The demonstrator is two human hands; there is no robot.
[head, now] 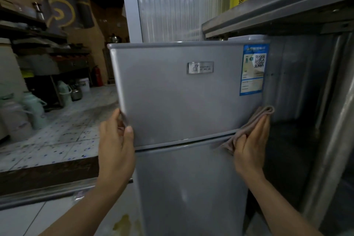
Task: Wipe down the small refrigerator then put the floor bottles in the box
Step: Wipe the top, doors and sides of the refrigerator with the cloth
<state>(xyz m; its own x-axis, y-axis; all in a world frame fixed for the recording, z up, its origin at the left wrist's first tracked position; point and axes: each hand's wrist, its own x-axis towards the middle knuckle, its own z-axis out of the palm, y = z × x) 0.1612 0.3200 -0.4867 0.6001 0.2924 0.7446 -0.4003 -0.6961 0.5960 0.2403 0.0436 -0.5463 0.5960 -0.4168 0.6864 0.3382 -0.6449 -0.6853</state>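
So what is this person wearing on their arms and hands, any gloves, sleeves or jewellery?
Nothing that shows. The left hand and right hand are bare: no gloves, rings or watch. Both forearms are uncovered to the picture's bottom edge, so no sleeve is in view.

A single head-worn wide-angle view looks forward and slightly down, close to a small refrigerator (183, 101) front, with both forearms entering from below.

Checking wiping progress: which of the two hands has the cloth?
The right hand, pressing the folded cloth flat against the right edge of the refrigerator by the door seam. The left hand only grips the left edge of the upper door.
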